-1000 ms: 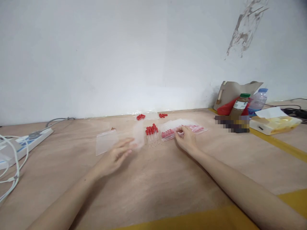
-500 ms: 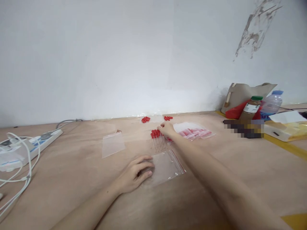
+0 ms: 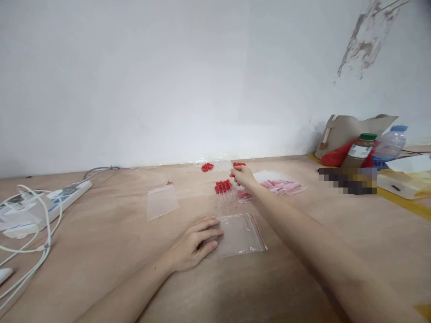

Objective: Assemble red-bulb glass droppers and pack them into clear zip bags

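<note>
My left hand (image 3: 200,242) lies with its fingers apart at the left end of a clear zip bag (image 3: 240,235), fingertips touching the plastic. Beyond the bag, several droppers (image 3: 223,190) with red rubber bulbs and thin clear tubes rest side by side. My right hand (image 3: 244,176) is reached out behind and to the right of them, with its fingers pinched together. What its fingertips hold, if anything, is hidden. Just past that hand is a small group of loose red bulbs (image 3: 239,164). Another group of red bulbs (image 3: 207,167) lies further left.
Pink-edged zip bags (image 3: 281,186) lie in a pile right of my right hand. A single flat bag (image 3: 162,202) is on the left. A power strip (image 3: 72,193) with white cables stands far left. At right are a green-capped bottle (image 3: 362,150) and a beige bag (image 3: 340,130).
My right hand has moved slightly back and right, off the row of droppers and closer to the loose red bulbs. The left hand stays on the bag. The whole view has shifted slightly.
</note>
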`<state>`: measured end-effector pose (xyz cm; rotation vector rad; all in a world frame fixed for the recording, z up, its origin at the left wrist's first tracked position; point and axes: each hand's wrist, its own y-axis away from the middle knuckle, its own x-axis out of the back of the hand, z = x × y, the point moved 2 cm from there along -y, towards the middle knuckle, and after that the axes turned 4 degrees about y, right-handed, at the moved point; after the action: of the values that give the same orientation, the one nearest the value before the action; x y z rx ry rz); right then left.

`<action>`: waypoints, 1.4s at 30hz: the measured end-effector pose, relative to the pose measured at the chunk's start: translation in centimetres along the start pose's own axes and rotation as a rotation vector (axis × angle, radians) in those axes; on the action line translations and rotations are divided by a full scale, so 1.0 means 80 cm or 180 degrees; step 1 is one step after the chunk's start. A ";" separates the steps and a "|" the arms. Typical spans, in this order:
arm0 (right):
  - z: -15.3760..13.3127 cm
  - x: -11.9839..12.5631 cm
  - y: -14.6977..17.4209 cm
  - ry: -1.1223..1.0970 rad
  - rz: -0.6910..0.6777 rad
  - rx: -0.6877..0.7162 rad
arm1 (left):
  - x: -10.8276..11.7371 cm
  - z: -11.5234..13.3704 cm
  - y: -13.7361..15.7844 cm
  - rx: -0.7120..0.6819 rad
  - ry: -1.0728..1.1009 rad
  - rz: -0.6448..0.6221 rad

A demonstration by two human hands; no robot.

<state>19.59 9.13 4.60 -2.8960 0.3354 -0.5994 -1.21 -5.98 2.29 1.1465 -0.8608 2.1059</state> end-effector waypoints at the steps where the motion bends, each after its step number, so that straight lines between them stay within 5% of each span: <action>1: -0.001 0.016 0.011 -0.0122 0.0054 0.0044 | 0.000 0.000 0.000 0.0029 0.0001 0.0060; 5: 0.018 0.088 0.070 -0.0822 0.0378 0.0212 | 0.000 0.001 0.001 0.0109 -0.0006 0.0038; 9: 0.057 0.130 0.121 -0.1302 0.0478 -0.0332 | 0.001 0.003 0.000 0.0217 -0.0067 -0.0109; 19: 0.077 0.111 0.146 -0.2178 0.0151 -0.0860 | 0.000 0.004 -0.001 0.0131 -0.0150 -0.0220; 23: 0.072 0.103 0.159 -0.2366 -0.0513 -0.0981 | 0.000 0.005 -0.002 0.0149 -0.0111 -0.0193; 27: 0.069 0.103 0.168 -0.1751 -0.1524 -0.0503 | 0.001 0.007 -0.004 0.0138 -0.0072 -0.0186; 30: 0.068 0.104 0.169 -0.1365 -0.1759 -0.0286 | 0.001 0.007 -0.005 0.0117 -0.0061 -0.0215; 38: 0.059 0.092 0.170 -0.0876 -0.1586 0.0296 | 0.000 0.008 -0.007 0.0073 -0.0047 -0.0335; 42: 0.051 0.098 0.172 -0.0817 -0.1271 0.0979 | -0.004 0.014 -0.009 0.0004 -0.0016 -0.0409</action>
<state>25.77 -5.61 0.97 -2.6994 -0.3465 -0.2885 0.03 -6.46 2.72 1.1765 -0.7672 2.0002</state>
